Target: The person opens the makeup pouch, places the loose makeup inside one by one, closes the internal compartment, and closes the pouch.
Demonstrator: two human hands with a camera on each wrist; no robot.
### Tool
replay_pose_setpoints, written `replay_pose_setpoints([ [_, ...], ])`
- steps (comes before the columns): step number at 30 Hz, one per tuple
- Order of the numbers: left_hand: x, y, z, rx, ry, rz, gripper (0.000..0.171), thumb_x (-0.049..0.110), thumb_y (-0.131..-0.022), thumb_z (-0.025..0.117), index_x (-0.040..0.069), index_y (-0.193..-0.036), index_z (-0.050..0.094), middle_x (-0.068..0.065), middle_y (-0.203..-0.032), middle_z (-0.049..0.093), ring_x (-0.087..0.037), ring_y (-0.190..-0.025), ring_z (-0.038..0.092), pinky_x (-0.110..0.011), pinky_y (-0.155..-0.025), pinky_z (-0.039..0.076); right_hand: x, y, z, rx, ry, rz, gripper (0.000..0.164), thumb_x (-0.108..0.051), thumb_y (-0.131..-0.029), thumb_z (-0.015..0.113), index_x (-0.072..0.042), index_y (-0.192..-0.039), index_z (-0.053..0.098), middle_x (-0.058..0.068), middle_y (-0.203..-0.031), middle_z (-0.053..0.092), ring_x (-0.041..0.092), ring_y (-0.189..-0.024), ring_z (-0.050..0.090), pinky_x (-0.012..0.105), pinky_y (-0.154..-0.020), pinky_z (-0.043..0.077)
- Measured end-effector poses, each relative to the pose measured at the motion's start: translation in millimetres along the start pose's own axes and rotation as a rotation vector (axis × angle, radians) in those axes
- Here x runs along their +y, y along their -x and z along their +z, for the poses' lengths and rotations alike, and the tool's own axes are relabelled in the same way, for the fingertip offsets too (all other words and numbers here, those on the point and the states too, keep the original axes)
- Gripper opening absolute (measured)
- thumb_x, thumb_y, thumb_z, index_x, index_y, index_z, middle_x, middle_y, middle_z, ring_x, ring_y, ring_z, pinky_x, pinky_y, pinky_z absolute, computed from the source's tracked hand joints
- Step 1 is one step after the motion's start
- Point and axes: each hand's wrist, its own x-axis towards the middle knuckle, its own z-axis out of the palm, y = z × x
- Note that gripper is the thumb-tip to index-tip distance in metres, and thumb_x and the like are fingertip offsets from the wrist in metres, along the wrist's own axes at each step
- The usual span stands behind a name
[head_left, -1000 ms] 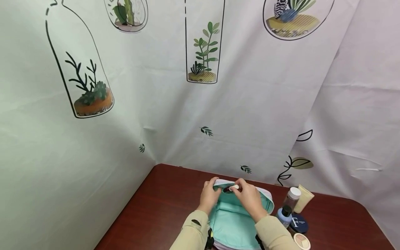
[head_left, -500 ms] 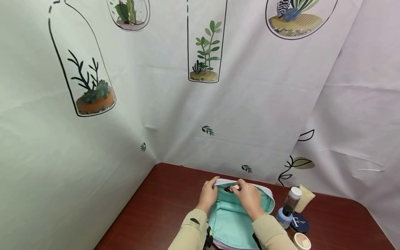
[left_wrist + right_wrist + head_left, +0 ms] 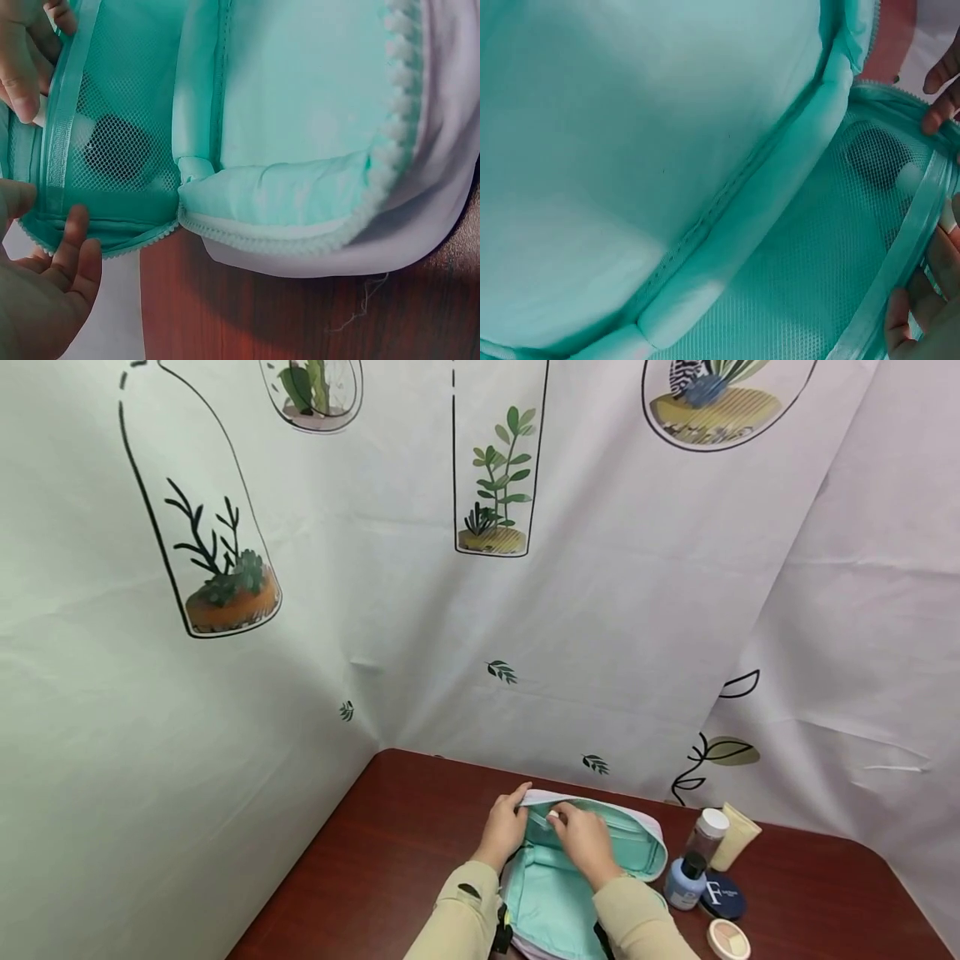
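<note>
An open toiletry bag [image 3: 553,902], pale lilac outside and mint green inside, lies on the table with its lid raised at the back. My left hand [image 3: 504,828] grips the left edge of that lid, thumb inside. Over the lid's mesh pocket [image 3: 142,67], my right hand [image 3: 587,843] pinches the white end [image 3: 552,817] of a small dark item at the pocket's opening. Through the mesh a dark rounded shape [image 3: 116,146] shows, with a pale patch beside it. Most of the pinched item is hidden by the fingers and the pocket band.
Right of the bag stand a blue bottle with black cap [image 3: 685,883], a clear bottle with white lid [image 3: 707,835] and a cream tube [image 3: 735,837]. A navy round compact [image 3: 722,896] and a round palette [image 3: 728,939] lie there too. A printed cloth [image 3: 622,610] hangs behind the table [image 3: 420,827].
The right hand has moved slightly left and lower into the pocket opening. The item's dark part, visible before, has gone out of sight in the head view. The left hand keeps hold of the lid.
</note>
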Motion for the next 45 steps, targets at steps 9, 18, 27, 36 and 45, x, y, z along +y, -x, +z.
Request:
replay_pose_setpoints([
  [9, 0.4, -0.4, 1.1, -0.048, 0.034, -0.017, 0.044, 0.009, -0.094, 0.053, 0.020, -0.136, 0.049, -0.017, -0.118, 0.051, -0.018, -0.074, 0.052, -0.031, -0.059, 0.039, 2.7, 2.4, 9.4, -0.164, -0.026, 0.086, 0.033, -0.019, -0.090, 0.061, -0.013, -0.122, 0.061, 0.006, -0.105, 0.065, 0.026, -0.093, 0.055, 0.043, -0.073, 0.032],
  [18, 2.1, 2.2, 1.7, 0.005, 0.078, -0.008, 0.049, 0.020, -0.086, 0.066, 0.016, -0.133, 0.052, -0.014, -0.107, 0.053, -0.028, -0.093, 0.057, -0.041, -0.076, 0.047, 3.0, 8.0, 8.3, -0.383, -0.147, 0.045, 0.060, -0.003, -0.086, 0.056, -0.002, -0.142, 0.034, 0.019, -0.133, 0.046, 0.037, -0.125, 0.033, 0.060, -0.091, 0.020],
  [27, 4.6, 2.0, 3.1, 0.067, 0.034, -0.025, 0.042, 0.017, -0.085, 0.067, 0.016, -0.127, 0.058, -0.013, -0.105, 0.056, -0.027, -0.089, 0.058, -0.039, -0.071, 0.048, 6.5, 6.5, 10.7, -0.367, -0.660, 0.255, 0.062, 0.007, -0.080, 0.047, 0.014, -0.137, 0.023, 0.031, -0.136, 0.037, 0.047, -0.117, 0.035, 0.050, -0.087, 0.034],
  [36, 6.1, 0.6, 5.7, 0.063, 0.014, -0.044, 0.044, 0.025, -0.085, 0.067, 0.014, -0.127, 0.058, -0.012, -0.105, 0.055, -0.025, -0.087, 0.057, -0.042, -0.073, 0.048, 6.6, 3.7, 5.6, -0.264, -1.121, 0.446, 0.062, 0.006, -0.084, 0.043, 0.013, -0.139, 0.015, 0.034, -0.138, 0.030, 0.048, -0.130, 0.019, 0.054, -0.096, 0.025],
  [45, 10.1, -1.6, 13.2, 0.129, -0.096, -0.064, 0.047, 0.030, -0.077, 0.075, 0.012, -0.117, 0.057, -0.010, -0.099, 0.053, -0.025, -0.077, 0.057, -0.042, -0.067, 0.047, -0.9, 2.8, 7.9, -0.073, -1.280, 0.552, 0.066, 0.008, -0.085, 0.043, 0.010, -0.140, 0.008, 0.032, -0.141, 0.027, 0.043, -0.131, 0.021, 0.055, -0.099, 0.019],
])
